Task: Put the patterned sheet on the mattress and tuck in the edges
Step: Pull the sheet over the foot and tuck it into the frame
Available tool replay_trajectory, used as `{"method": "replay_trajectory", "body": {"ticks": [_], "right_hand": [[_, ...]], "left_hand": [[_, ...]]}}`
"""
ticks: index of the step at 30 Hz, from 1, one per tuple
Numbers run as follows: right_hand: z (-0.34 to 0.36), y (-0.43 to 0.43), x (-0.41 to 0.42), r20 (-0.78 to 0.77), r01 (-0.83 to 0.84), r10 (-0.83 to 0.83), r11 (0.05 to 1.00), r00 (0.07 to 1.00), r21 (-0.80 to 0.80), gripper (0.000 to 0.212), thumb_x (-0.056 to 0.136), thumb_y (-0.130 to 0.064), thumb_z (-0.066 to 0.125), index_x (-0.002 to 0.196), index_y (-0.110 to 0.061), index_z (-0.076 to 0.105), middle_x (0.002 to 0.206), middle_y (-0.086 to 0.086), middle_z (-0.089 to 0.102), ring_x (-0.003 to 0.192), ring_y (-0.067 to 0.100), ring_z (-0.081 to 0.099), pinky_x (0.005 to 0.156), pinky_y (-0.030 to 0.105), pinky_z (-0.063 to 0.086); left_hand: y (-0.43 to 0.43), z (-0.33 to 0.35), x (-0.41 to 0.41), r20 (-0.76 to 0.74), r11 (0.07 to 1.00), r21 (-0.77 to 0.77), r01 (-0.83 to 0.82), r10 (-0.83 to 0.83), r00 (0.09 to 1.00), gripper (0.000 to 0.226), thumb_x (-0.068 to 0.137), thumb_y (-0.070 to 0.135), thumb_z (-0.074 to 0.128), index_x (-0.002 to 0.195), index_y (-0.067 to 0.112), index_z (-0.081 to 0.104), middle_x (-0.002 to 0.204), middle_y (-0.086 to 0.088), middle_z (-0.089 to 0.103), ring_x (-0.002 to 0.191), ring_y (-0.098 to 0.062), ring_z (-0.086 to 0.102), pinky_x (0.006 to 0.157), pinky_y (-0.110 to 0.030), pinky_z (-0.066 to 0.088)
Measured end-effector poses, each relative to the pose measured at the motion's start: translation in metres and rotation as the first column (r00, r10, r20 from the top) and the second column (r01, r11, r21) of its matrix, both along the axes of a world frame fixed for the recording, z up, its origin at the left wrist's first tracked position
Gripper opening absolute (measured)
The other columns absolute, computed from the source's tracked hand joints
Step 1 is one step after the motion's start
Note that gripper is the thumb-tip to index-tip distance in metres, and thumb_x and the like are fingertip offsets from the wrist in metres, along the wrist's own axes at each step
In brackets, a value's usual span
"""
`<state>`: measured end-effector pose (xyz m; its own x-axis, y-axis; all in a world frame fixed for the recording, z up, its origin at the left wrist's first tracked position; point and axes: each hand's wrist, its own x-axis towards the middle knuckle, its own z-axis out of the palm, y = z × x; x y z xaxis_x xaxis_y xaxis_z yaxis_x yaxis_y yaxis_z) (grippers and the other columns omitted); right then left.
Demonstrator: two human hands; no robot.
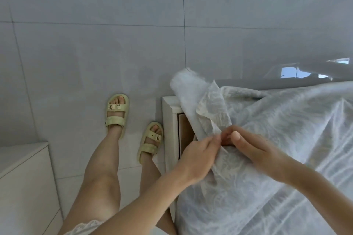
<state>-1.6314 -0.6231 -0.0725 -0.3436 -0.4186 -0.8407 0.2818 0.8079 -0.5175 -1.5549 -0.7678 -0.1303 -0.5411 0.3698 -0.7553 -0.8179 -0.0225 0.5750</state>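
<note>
Grey floor tiles point(95, 44) fill most of the view, with a window's bright reflection at the upper right. At the lower left stands a low white cabinet point(23, 173). The person's feet, in pale yellow sandals point(117, 114), stand on the tiles just beside the corner of a white bed frame point(168, 112). A brown panel point(183, 131) shows inside the frame's corner.

Over the bed at the right lies the sheet point(286, 139), pale with a faint leafy pattern, wrinkled and loose; it hides the mattress. One corner of it is folded back and sticks out past the frame's corner, above the floor.

Both hands meet at the sheet's edge over that corner. The left hand point(198, 154) pinches the fabric between thumb and fingers. The right hand point(254, 149), just beside it and nearly touching, has its fingers curled under the same edge and its thumb on top, gripping it.
</note>
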Motion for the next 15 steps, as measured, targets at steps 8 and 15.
{"method": "replay_trajectory", "body": {"ticks": [8, 15], "right_hand": [[-0.062, -0.008, -0.071, -0.214, 0.238, -0.187, 0.939, 0.959, 0.248, 0.048, 0.098, -0.053, 0.027, 0.117, -0.026, 0.062, 0.125, -0.007, 0.062, 0.123, 0.012, 0.051, 0.11, 0.038, 0.033], [-0.068, -0.007, -0.056, 0.657, 0.067, -0.193, 0.975, 0.729, 0.212, 0.074, 0.089, -0.065, 0.01, 0.128, -0.019, 0.054, 0.131, -0.004, 0.059, 0.122, 0.008, 0.053, 0.099, 0.027, 0.037]], "left_hand": [[-0.004, -0.003, 0.003, 0.058, 0.976, 0.205, 0.072, -0.086, 0.995, 0.082, 0.08, 0.079, 0.024, 0.113, 0.017, 0.067, 0.115, 0.001, 0.068, 0.111, -0.014, 0.06, 0.104, -0.04, 0.041], [0.007, 0.059, 0.006, -0.186, 0.932, 0.224, 0.285, -0.246, 0.951, 0.052, 0.096, 0.056, 0.027, 0.067, 0.018, 0.046, 0.07, -0.002, 0.051, 0.071, -0.016, 0.05, 0.072, -0.029, 0.036]]}}
